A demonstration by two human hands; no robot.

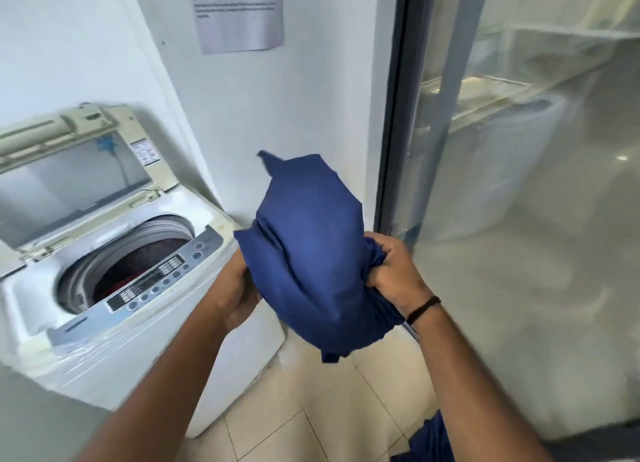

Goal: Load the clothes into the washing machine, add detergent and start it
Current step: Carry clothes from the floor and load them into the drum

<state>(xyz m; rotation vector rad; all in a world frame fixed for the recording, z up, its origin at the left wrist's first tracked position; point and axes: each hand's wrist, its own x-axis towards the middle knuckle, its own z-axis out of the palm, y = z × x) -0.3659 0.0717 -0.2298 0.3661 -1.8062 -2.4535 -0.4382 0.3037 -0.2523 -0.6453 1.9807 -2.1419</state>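
With the navy garment (311, 253) bunched at frame centre, gripped by the left hand (239, 292) and clenched right hand (391, 271), it should be carried leftward and dropped squarely into the open washing machine (114, 264) drum, not over the control panel (162, 274).

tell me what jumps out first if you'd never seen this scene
The bunched blue garment at centre, gripped by the left hand and the right hand. Next, left of it, the white top-loading washing machine with its lid up and dark clothes in the drum.
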